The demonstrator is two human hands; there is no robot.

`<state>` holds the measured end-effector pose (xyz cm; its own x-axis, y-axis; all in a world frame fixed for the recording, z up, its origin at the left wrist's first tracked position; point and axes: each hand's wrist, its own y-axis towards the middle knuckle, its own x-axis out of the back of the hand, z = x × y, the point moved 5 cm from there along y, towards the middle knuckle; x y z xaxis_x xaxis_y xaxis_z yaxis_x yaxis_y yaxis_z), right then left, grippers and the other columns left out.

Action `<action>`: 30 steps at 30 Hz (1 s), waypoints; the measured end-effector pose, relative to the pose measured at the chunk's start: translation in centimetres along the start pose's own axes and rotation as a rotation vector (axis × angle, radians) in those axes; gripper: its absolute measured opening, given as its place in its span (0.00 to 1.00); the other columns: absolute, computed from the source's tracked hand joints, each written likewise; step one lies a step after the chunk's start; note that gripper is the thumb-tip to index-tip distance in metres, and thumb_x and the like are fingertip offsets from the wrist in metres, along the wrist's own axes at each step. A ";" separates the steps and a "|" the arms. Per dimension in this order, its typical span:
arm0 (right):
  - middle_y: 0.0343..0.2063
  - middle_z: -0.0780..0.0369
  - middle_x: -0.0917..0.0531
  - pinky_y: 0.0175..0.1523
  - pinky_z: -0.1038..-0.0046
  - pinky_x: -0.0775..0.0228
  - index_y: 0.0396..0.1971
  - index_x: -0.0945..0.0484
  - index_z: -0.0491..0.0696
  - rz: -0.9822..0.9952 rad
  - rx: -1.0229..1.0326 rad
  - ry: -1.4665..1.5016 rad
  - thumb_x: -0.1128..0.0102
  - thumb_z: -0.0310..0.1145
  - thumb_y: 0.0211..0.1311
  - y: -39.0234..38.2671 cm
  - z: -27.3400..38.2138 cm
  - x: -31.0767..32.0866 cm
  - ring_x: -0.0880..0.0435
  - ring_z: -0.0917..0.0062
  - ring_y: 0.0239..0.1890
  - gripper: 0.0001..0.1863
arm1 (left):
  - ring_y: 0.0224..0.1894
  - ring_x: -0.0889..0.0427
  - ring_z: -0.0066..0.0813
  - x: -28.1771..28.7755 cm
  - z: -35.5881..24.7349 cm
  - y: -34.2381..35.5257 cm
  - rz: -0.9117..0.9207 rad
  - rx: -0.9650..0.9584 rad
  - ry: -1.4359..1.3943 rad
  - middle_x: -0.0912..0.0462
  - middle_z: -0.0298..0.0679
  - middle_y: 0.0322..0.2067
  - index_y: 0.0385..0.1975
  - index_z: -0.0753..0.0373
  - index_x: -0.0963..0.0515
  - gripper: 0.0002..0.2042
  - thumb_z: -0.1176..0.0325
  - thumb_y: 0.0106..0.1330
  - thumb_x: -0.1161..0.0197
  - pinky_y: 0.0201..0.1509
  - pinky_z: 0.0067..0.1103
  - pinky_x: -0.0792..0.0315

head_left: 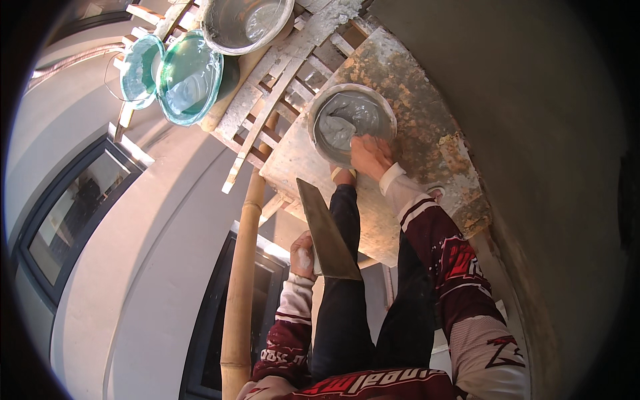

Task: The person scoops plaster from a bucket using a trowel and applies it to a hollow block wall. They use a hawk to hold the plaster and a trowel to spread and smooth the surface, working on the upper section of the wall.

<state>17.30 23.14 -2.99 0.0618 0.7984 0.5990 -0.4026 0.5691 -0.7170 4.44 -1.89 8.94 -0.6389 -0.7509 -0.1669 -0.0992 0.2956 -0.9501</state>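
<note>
My left hand (303, 255) is closed around the back of a flat rectangular plastering hawk (327, 230). The board is tipped up on edge, its grey-brown face turned to the right. My right hand (371, 156) is over the near rim of a round bucket (389, 110) of wet grey mortar (362, 110). Its fingers are curled closed. Beside them in the mortar lies a paler grey, rounded shape (337, 131), coated all over. Whether it is a tool in my grip or a lump of mortar, I cannot tell.
The bucket stands on a stained board platform (417, 87) beside a grey wall (533, 167). Slatted planks (280, 73) hold a larger mortar tub (290, 20) and two green buckets (190, 80) (141, 70). A bamboo pole (241, 287) rises at left, near dark-framed windows (73, 213).
</note>
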 end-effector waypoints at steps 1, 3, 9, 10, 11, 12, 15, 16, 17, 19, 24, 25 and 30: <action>0.30 0.50 0.14 0.39 0.60 0.22 0.33 0.16 0.43 -0.014 0.008 -0.020 0.45 0.30 0.56 -0.4 0.3 -0.3 0.12 0.58 0.37 0.11 | 0.41 0.15 0.30 0.2 0.0 0.0 -0.016 0.007 0.014 0.16 0.43 0.42 0.48 0.72 0.23 0.14 0.70 0.74 0.54 0.49 0.23 0.21; 0.29 0.50 0.13 0.40 0.60 0.23 0.32 0.16 0.41 -0.071 0.005 -0.006 0.47 0.29 0.58 -1.7 0.5 -0.8 0.12 0.59 0.36 0.11 | 0.41 0.15 0.31 0.1 0.0 -0.1 -0.010 -0.028 0.012 0.16 0.43 0.42 0.48 0.72 0.23 0.14 0.70 0.74 0.53 0.48 0.23 0.21; 0.29 0.48 0.14 0.41 0.57 0.24 0.31 0.17 0.39 -0.062 0.039 0.081 0.44 0.28 0.55 -4.2 -0.2 -1.4 0.13 0.55 0.36 0.10 | 0.40 0.15 0.31 0.0 0.1 0.0 0.002 -0.029 0.013 0.16 0.43 0.41 0.48 0.72 0.23 0.14 0.71 0.74 0.53 0.47 0.23 0.20; 0.30 0.47 0.15 0.42 0.57 0.24 0.31 0.17 0.39 -0.034 0.038 0.111 0.43 0.28 0.54 -4.5 -0.2 -1.4 0.14 0.54 0.36 0.10 | 0.40 0.15 0.31 0.0 0.0 0.0 0.000 -0.032 0.022 0.16 0.43 0.41 0.48 0.72 0.23 0.14 0.71 0.74 0.53 0.47 0.23 0.20; 0.30 0.46 0.15 0.42 0.57 0.24 0.31 0.17 0.39 0.018 0.000 0.134 0.43 0.28 0.54 -4.7 -0.4 -1.5 0.14 0.53 0.37 0.10 | 0.40 0.15 0.31 0.0 -0.1 0.0 0.005 -0.047 0.030 0.16 0.43 0.41 0.48 0.72 0.23 0.14 0.70 0.73 0.53 0.47 0.23 0.20; 0.30 0.46 0.15 0.43 0.56 0.24 0.32 0.17 0.39 0.070 -0.039 0.157 0.42 0.29 0.53 -4.9 -0.4 -1.2 0.14 0.52 0.38 0.10 | 0.40 0.15 0.31 -0.1 -0.1 -0.1 0.011 -0.060 0.037 0.16 0.43 0.41 0.48 0.72 0.23 0.14 0.70 0.73 0.53 0.47 0.23 0.20; 0.31 0.45 0.15 0.43 0.56 0.23 0.34 0.17 0.40 0.098 -0.086 0.158 0.42 0.29 0.54 -5.4 -0.8 -1.6 0.14 0.53 0.38 0.11 | 0.40 0.15 0.30 0.1 0.0 0.1 -0.004 -0.051 0.039 0.16 0.43 0.41 0.48 0.72 0.23 0.14 0.69 0.73 0.52 0.46 0.23 0.20; 0.32 0.45 0.15 0.42 0.57 0.23 0.35 0.17 0.40 0.085 -0.090 0.148 0.43 0.29 0.55 -5.5 -1.0 -2.0 0.13 0.55 0.38 0.11 | 0.40 0.15 0.30 0.3 0.2 0.1 -0.014 -0.039 0.036 0.16 0.43 0.41 0.48 0.72 0.23 0.15 0.69 0.73 0.51 0.46 0.22 0.20; 0.31 0.46 0.15 0.41 0.58 0.22 0.36 0.18 0.40 0.015 -0.110 0.108 0.43 0.30 0.55 -5.7 -1.0 -2.4 0.13 0.56 0.37 0.12 | 0.40 0.15 0.30 0.4 0.2 0.2 -0.012 -0.038 0.037 0.16 0.43 0.41 0.49 0.72 0.23 0.15 0.69 0.73 0.51 0.46 0.23 0.20; 0.29 0.48 0.14 0.38 0.60 0.21 0.39 0.18 0.41 -0.126 -0.150 0.028 0.43 0.31 0.57 -6.0 -0.4 -3.0 0.12 0.59 0.34 0.13 | 0.40 0.15 0.30 0.5 0.2 0.2 -0.008 -0.036 0.041 0.16 0.43 0.41 0.49 0.72 0.23 0.15 0.68 0.73 0.51 0.46 0.23 0.20; 0.26 0.54 0.14 0.32 0.65 0.21 0.40 0.19 0.40 -0.126 -0.056 -0.053 0.45 0.29 0.58 -6.3 1.0 -3.9 0.12 0.63 0.30 0.13 | 0.40 0.15 0.31 0.5 0.1 0.4 0.003 -0.059 0.070 0.16 0.42 0.41 0.49 0.73 0.23 0.15 0.70 0.72 0.52 0.47 0.23 0.21; 0.25 0.54 0.14 0.31 0.66 0.21 0.40 0.19 0.40 -0.125 -0.032 -0.041 0.45 0.29 0.58 -6.2 1.2 -4.2 0.12 0.64 0.30 0.13 | 0.40 0.15 0.31 0.5 0.0 0.5 0.012 -0.063 0.080 0.16 0.42 0.41 0.49 0.73 0.23 0.15 0.70 0.72 0.52 0.47 0.23 0.21; 0.24 0.54 0.14 0.30 0.68 0.22 0.37 0.19 0.41 -0.208 0.112 -0.173 0.45 0.29 0.57 -7.1 2.7 -4.8 0.12 0.65 0.28 0.11 | 0.46 0.15 0.32 1.7 1.0 1.2 0.099 -0.072 0.102 0.17 0.44 0.48 0.56 0.73 0.27 0.23 0.57 0.76 0.49 0.52 0.24 0.21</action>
<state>17.37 14.76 0.22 0.0002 0.6160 0.7877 -0.4963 0.6839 -0.5347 3.94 -3.41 7.31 -0.7218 -0.6534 -0.2281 -0.0839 0.4097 -0.9083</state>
